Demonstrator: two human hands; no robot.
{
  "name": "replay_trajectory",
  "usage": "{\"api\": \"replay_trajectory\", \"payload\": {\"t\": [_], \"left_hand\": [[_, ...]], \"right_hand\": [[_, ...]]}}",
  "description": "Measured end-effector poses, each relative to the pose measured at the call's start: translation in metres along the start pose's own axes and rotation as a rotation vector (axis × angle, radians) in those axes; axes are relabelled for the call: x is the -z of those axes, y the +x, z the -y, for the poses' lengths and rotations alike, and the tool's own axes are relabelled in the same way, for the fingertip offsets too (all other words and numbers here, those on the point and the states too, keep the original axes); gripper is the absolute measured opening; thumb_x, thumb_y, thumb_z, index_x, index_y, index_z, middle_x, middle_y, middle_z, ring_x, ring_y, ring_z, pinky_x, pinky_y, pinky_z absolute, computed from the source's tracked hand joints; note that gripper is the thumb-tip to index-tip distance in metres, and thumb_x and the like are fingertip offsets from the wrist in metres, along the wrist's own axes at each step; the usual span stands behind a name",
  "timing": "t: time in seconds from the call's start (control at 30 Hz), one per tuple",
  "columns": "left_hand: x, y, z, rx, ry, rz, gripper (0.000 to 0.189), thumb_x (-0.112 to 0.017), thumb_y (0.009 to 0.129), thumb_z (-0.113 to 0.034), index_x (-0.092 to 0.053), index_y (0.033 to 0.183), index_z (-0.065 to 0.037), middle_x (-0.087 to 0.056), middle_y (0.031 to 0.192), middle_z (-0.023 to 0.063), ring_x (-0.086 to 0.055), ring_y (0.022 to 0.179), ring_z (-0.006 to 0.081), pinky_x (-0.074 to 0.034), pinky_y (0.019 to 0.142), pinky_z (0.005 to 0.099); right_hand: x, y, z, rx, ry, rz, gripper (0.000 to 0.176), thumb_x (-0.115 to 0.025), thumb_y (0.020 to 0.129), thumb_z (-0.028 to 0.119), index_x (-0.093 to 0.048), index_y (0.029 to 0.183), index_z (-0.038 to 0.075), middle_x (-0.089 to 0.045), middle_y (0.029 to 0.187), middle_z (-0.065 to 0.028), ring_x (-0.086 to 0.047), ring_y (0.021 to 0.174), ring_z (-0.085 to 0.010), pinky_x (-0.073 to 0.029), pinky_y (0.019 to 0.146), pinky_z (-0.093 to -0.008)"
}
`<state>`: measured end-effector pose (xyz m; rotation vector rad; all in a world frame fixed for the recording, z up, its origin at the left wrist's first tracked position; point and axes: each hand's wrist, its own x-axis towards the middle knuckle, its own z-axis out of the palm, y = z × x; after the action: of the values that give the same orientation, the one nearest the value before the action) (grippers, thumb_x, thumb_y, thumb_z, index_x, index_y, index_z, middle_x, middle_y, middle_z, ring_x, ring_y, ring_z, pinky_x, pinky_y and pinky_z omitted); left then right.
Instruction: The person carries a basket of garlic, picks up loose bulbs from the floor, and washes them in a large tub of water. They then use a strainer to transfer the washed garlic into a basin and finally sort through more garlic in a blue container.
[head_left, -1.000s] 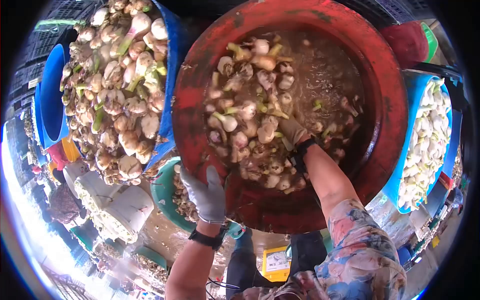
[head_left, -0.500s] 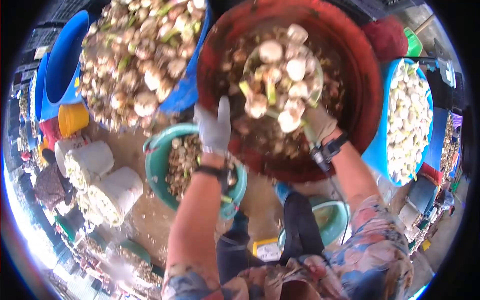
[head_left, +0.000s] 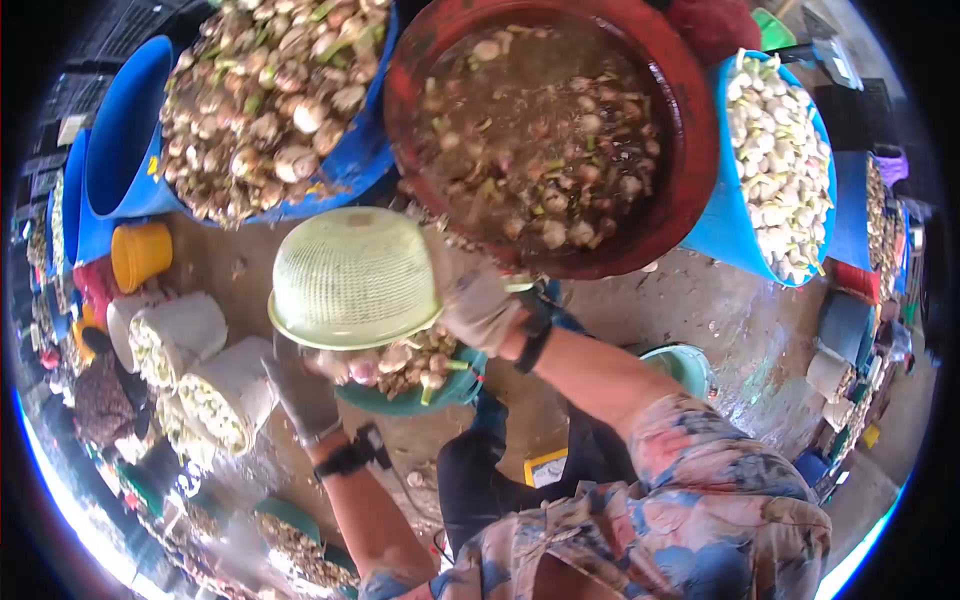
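Note:
A pale green plastic colander (head_left: 355, 275) is turned upside down over the teal tub (head_left: 450, 390), its round bottom facing up. My right hand (head_left: 480, 305), in a whitish glove, is closed on the colander's right edge. Garlic bulbs (head_left: 400, 365) show below the rim, in the tub. My left hand (head_left: 305, 392), gloved too, is at the colander's lower left rim with the thumb spread away; its fingertips are partly hidden under the rim. Ahead stands the red tub (head_left: 690, 170) of brown water, with garlic floating in it.
A big blue tub (head_left: 370, 165) heaped with unpeeled garlic stands at the upper left. On the right is a light blue barrel (head_left: 715, 225) full of whiter garlic. White buckets (head_left: 250, 370) lie tilted at the left, near a yellow bucket (head_left: 140, 255). Another teal tub (head_left: 690, 365) sits right of my legs.
The colander, full of garlic above the red tub before, has moved left and been turned over above the teal tub. Both hands moved left, and my view shifted.

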<state>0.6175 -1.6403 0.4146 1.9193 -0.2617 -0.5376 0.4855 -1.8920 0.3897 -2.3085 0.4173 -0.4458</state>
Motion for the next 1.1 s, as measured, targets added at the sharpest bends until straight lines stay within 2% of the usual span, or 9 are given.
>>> {"api": "replay_trajectory", "payload": {"t": [0.03, 0.13, 0.33, 0.4, 0.47, 0.8, 0.9, 0.97, 1.1], "left_hand": [[0.011, -0.016, 0.014, 0.277, -0.633, -0.059, 0.066, -0.034, 0.097, -0.052, -0.029, 0.144, -0.006, -0.035, 0.147, 0.0088, -0.036, 0.132, 0.0244, -0.028, 0.108, 0.0411], [-0.008, -0.016, 0.016, 0.354, -0.255, -0.432, 0.043, -0.043, 0.098, -0.039, -0.052, 0.120, -0.002, -0.054, 0.103, 0.0025, -0.048, 0.104, 0.0143, -0.036, 0.096, 0.0329], [-0.187, 0.105, -0.067, 0.194, -0.262, 0.048, 0.076, -0.059, 0.090, -0.026, -0.016, 0.144, 0.008, -0.032, 0.145, 0.0216, -0.035, 0.132, 0.0277, -0.027, 0.109, 0.0346], [-0.244, 0.156, -0.039, -0.087, 0.471, 0.096, 0.094, -0.064, 0.084, -0.039, -0.009, 0.143, 0.009, -0.026, 0.144, 0.0308, -0.037, 0.128, 0.0393, -0.034, 0.105, 0.0399], [-0.281, 0.158, -0.055, 0.172, 0.859, -0.057, 0.104, -0.066, 0.080, -0.045, -0.001, 0.144, 0.006, -0.030, 0.135, 0.0347, -0.043, 0.118, 0.0476, -0.044, 0.093, 0.0462], [-0.284, 0.154, -0.051, -0.015, 0.766, -0.151, 0.102, -0.071, 0.076, -0.036, -0.007, 0.145, 0.003, -0.037, 0.125, 0.0339, -0.047, 0.107, 0.0505, -0.044, 0.087, 0.0516], [-0.287, 0.152, -0.053, -0.008, 0.730, -0.146, 0.103, -0.074, 0.074, -0.032, -0.008, 0.144, 0.003, -0.036, 0.126, 0.0347, -0.044, 0.111, 0.0510, -0.041, 0.092, 0.0516], [-0.283, 0.153, -0.049, -0.137, 0.795, -0.137, 0.103, -0.075, 0.073, -0.031, -0.009, 0.144, 0.004, -0.035, 0.127, 0.0349, -0.043, 0.113, 0.0501, -0.039, 0.095, 0.0505], [-0.284, 0.150, -0.050, -0.046, 0.709, -0.145, 0.101, -0.073, 0.075, -0.033, -0.011, 0.144, 0.007, -0.030, 0.138, 0.0334, -0.034, 0.124, 0.0505, -0.027, 0.106, 0.0493]], "right_hand": [[-0.017, -0.003, -0.009, 0.029, -0.165, -0.042, 0.076, -0.059, 0.073, 0.005, -0.024, 0.141, -0.004, -0.060, 0.086, -0.0165, -0.065, 0.079, -0.0301, -0.056, 0.067, -0.0367], [0.025, 0.018, -0.013, -0.054, 0.103, -0.169, 0.069, -0.061, 0.080, 0.009, -0.027, 0.138, -0.002, -0.063, 0.093, -0.0209, -0.066, 0.080, -0.0342, -0.055, 0.065, -0.0387], [0.193, 0.077, -0.181, -0.588, -0.544, -0.065, 0.058, -0.054, 0.087, 0.028, -0.026, 0.129, 0.000, -0.064, 0.080, -0.0258, -0.064, 0.069, -0.0409, -0.052, 0.061, -0.0488], [0.241, 0.092, -0.251, -0.701, -0.853, 0.170, 0.040, -0.049, 0.088, 0.016, -0.028, 0.116, -0.005, -0.063, 0.087, -0.0283, -0.065, 0.082, -0.0407, -0.053, 0.070, -0.0450], [0.259, 0.090, -0.308, -0.973, -0.868, 0.301, 0.047, -0.053, 0.088, 0.017, -0.031, 0.120, -0.010, -0.063, 0.100, -0.0280, -0.065, 0.092, -0.0386, -0.053, 0.075, -0.0417], [0.065, -0.007, -0.487, -1.061, 0.070, 0.623, 0.053, -0.060, 0.087, 0.026, -0.042, 0.133, 0.005, -0.065, 0.100, -0.0168, -0.064, 0.088, -0.0233, -0.053, 0.066, -0.0396], [0.009, 0.070, -0.542, -1.653, -0.621, 1.529, 0.077, -0.040, 0.094, 0.053, -0.012, 0.149, 0.007, -0.012, 0.155, -0.0130, -0.017, 0.142, -0.0303, -0.023, 0.114, -0.0432], [-0.005, 0.041, -0.460, -1.019, -0.068, 1.077, 0.072, -0.043, 0.093, 0.049, -0.018, 0.145, 0.007, -0.021, 0.145, -0.0126, -0.025, 0.132, -0.0284, -0.027, 0.105, -0.0421], [-0.013, 0.044, -0.393, -0.922, 0.434, 0.788, 0.062, -0.051, 0.090, 0.040, -0.031, 0.138, 0.007, -0.039, 0.124, -0.0118, -0.040, 0.113, -0.0246, -0.037, 0.086, -0.0399]]}}
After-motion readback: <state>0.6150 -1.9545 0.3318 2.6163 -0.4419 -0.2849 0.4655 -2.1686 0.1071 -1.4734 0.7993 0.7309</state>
